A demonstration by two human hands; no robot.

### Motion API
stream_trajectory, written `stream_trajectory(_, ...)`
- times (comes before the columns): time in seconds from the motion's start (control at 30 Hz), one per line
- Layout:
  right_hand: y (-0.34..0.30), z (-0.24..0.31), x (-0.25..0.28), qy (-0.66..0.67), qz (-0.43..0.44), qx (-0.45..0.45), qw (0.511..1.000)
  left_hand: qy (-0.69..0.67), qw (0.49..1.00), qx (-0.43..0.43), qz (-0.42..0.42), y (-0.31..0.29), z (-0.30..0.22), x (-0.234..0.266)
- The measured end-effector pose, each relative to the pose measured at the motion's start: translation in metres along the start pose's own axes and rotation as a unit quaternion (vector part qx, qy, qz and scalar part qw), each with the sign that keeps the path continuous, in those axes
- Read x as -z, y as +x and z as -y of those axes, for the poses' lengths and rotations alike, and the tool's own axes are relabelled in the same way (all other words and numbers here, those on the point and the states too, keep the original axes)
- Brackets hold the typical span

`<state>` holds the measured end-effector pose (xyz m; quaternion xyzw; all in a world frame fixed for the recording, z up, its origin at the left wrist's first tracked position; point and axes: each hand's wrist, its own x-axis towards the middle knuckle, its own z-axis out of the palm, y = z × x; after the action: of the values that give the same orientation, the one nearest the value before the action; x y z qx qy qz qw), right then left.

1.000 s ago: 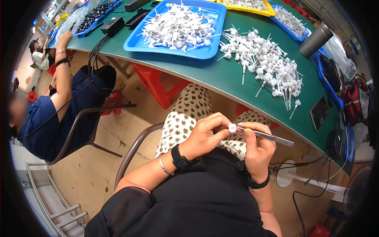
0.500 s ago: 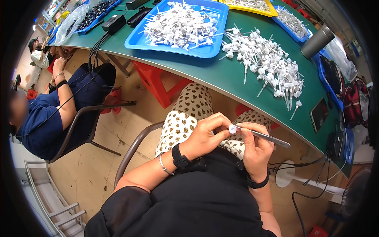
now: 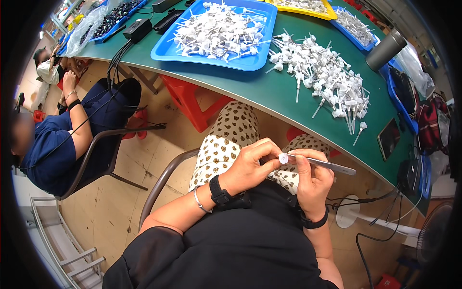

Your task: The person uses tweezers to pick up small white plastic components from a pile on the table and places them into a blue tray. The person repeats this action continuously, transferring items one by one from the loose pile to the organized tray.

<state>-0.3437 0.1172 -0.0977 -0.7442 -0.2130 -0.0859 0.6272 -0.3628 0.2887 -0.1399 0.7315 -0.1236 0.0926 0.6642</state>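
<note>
Over my lap, my left hand (image 3: 255,161) pinches a small white plastic part (image 3: 283,158) with a round head, held between thumb and fingertips. My right hand (image 3: 312,176) is closed on metal tweezers (image 3: 333,166), whose broad end sticks out to the right. The tweezers' tips are at the white part; whether they grip it I cannot tell. On the green table ahead lies a loose pile of similar white plastic parts with thin stems (image 3: 327,79). More of them fill a blue tray (image 3: 161,52) to its left.
A yellow tray (image 3: 332,13) and another blue tray (image 3: 371,46) stand farther back. On the green table (image 3: 288,103) at right are a grey cylinder (image 3: 386,48) and a phone (image 3: 388,138). Cables hang off both sides. A person in blue (image 3: 57,139) sits at left.
The tweezers have shifted very slightly to the right, and the white part's face is turned a little differently. Both hands stay almost in place.
</note>
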Motion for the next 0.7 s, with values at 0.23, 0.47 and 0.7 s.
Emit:
stream_trajectory(0.23,0.0,-0.001,0.001,0.003,-0.001,-0.002,1.0,-0.009,1.0,0.015,-0.01,-0.001,0.0,-0.002)
stream_trajectory(0.47,0.003,0.001,0.005,-0.066,0.054,0.032,0.996,0.014,1.0,-0.012,-0.008,-0.002,0.001,-0.003)
stream_trajectory(0.7,0.005,0.006,0.012,-0.027,0.055,-0.038,0.997,-0.008,1.0,-0.012,-0.005,-0.002,0.005,-0.005)
